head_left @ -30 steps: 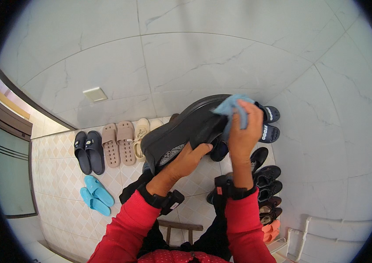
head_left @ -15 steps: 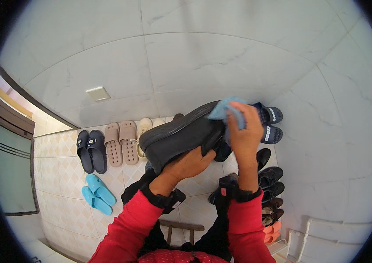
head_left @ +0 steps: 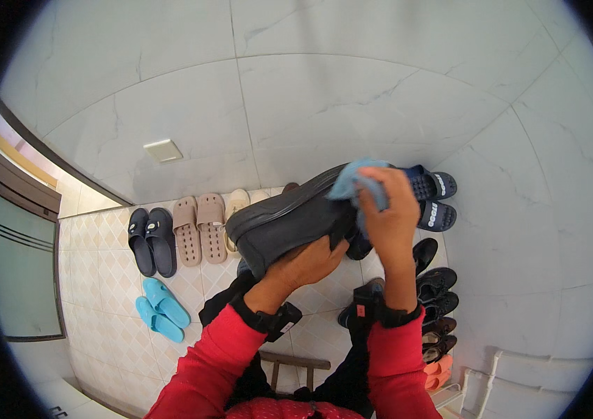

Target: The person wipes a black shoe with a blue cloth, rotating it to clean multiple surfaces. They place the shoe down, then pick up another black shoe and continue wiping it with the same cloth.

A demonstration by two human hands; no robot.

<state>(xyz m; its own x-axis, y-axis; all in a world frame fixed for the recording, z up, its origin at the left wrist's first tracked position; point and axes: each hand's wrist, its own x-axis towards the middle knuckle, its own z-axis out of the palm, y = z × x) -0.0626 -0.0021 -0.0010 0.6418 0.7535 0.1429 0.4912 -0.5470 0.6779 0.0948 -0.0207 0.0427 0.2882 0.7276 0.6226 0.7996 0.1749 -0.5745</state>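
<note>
A black shoe (head_left: 279, 227) with a thick sole is held up in front of me, its heel toward the lower left. My left hand (head_left: 307, 264) grips it from below, the fingers partly hidden by the shoe. In my right hand (head_left: 393, 209) is a bunched light blue cloth (head_left: 354, 180), pinched between thumb and fingers and pressed against the shoe's far right end. The cloth covers that end of the shoe. Black bands circle both my wrists over the red sleeves.
Along the tiled wall stand dark slippers (head_left: 161, 241), beige slippers (head_left: 210, 227) and cream shoes (head_left: 237, 201). Bright blue slippers (head_left: 163, 307) lie nearer on the left. On the right are navy slippers (head_left: 437, 216), several dark shoes (head_left: 437, 283), orange slippers (head_left: 438, 372) and a white rack (head_left: 495, 373).
The cloth and my right hand have shifted slightly along the shoe's end. The whole view has moved a little, and my left hand keeps its grip.
</note>
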